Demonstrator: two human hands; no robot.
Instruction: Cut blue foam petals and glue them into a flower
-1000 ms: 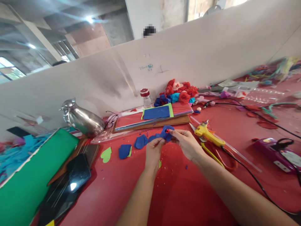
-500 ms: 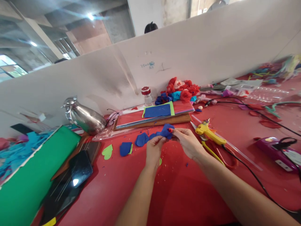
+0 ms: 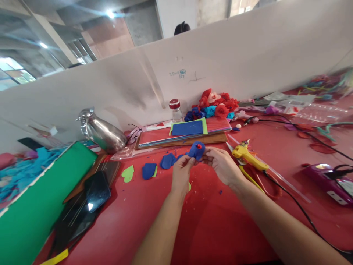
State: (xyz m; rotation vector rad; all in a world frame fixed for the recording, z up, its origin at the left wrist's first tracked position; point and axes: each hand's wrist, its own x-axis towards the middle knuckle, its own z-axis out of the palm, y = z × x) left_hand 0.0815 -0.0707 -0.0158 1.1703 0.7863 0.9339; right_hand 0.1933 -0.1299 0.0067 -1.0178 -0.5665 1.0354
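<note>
My left hand (image 3: 182, 173) pinches the lower edge of a blue paper flower (image 3: 196, 150) with a small red centre. Close against the flower's right side is my right hand (image 3: 222, 165), its fingers bent together; what its fingertips grip is too small to make out. Blue petal pieces (image 3: 167, 161) lie on the red table just left of the hands, with another blue piece (image 3: 149, 170) over a green one and a green heart (image 3: 128, 173) farther left. A yellow glue gun (image 3: 249, 157) rests right of my right hand, near yellow-and-red-handled scissors (image 3: 249, 178).
Behind the hands lie stacked boards (image 3: 215, 138) with blue paper (image 3: 187, 128), finished flowers (image 3: 220, 105) and a glass jar (image 3: 175, 111). A metal jug (image 3: 103, 132), phone (image 3: 97, 191) and green board (image 3: 49, 198) are left; a purple power strip (image 3: 331, 184) and cables, right.
The blue flower has turned so its red centre faces up more openly. My right fingers have shifted off the red centre to the flower's right edge. The view has shifted slightly.
</note>
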